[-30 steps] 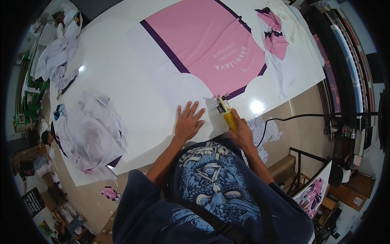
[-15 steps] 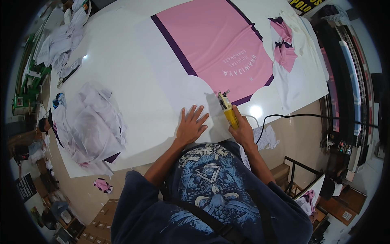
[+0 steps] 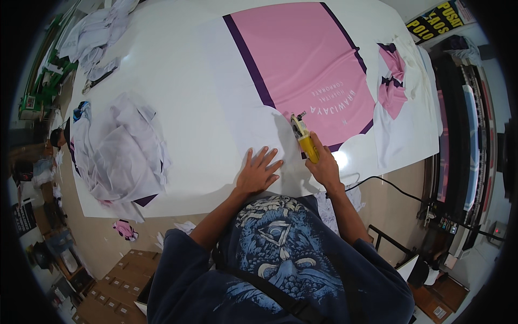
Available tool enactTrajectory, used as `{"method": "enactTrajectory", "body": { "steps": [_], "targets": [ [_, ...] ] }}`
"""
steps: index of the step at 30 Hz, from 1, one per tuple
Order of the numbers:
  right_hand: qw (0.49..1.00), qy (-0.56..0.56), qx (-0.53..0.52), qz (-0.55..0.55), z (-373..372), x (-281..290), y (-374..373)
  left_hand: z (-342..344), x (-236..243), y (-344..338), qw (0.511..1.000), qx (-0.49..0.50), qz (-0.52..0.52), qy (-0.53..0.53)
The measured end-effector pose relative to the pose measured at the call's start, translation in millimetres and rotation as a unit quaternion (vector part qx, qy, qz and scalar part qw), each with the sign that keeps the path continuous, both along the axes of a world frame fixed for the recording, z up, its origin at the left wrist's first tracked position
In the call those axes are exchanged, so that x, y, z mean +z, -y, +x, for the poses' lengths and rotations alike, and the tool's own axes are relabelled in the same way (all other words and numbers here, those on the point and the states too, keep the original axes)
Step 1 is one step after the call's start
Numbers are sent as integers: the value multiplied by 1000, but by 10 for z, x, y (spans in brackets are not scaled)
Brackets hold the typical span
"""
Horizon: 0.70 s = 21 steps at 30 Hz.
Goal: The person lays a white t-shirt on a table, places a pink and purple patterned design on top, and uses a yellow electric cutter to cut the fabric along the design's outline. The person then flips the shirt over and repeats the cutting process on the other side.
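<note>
A yellow handheld electric fabric cutter (image 3: 307, 147) is in my right hand (image 3: 325, 171), its fingers wrapped round the body. The cutter's metal head sits at the curved lower-left edge of a pink fabric panel (image 3: 302, 54) with dark purple borders and white lettering. My left hand (image 3: 259, 173) lies flat with fingers spread on the white part of the fabric (image 3: 251, 127), left of the cutter. A black cord (image 3: 391, 184) runs off to the right from near my right wrist. The blade itself is too small to make out.
White fabric scraps (image 3: 127, 156) are heaped on the white table's (image 3: 189, 135) left side, with more (image 3: 100, 32) at the far left. Pink and purple offcuts (image 3: 393, 81) lie at the right. Cardboard boxes (image 3: 121, 281) stand on the floor; fabric rolls (image 3: 469, 135) line the right wall.
The cutter has moved slightly up along the pink panel's curved edge, in my right hand. My left hand stays flat on the fabric. The whole view has shifted a little.
</note>
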State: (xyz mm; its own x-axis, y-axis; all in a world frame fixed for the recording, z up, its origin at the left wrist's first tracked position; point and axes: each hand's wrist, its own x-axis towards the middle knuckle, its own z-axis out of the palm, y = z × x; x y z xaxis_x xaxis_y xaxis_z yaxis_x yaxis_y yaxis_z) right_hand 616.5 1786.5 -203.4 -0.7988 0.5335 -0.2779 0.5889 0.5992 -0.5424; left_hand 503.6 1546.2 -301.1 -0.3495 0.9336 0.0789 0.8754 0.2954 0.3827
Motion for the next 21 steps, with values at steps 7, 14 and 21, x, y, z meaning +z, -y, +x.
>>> {"method": "enactTrajectory", "body": {
  "steps": [7, 14, 21],
  "targets": [
    [999, -4, 47, 3, -183, 38, -170, 16, -36, 7, 1000, 3, 11, 6],
    [997, 15, 72, 8, -376, 48, -302, 29, -30, 6, 1000, 2, 0, 4],
    [994, 24, 103, 15, -572, 71, -375, 40, -25, 14, 1000, 2, 2, 6]
  ]
}}
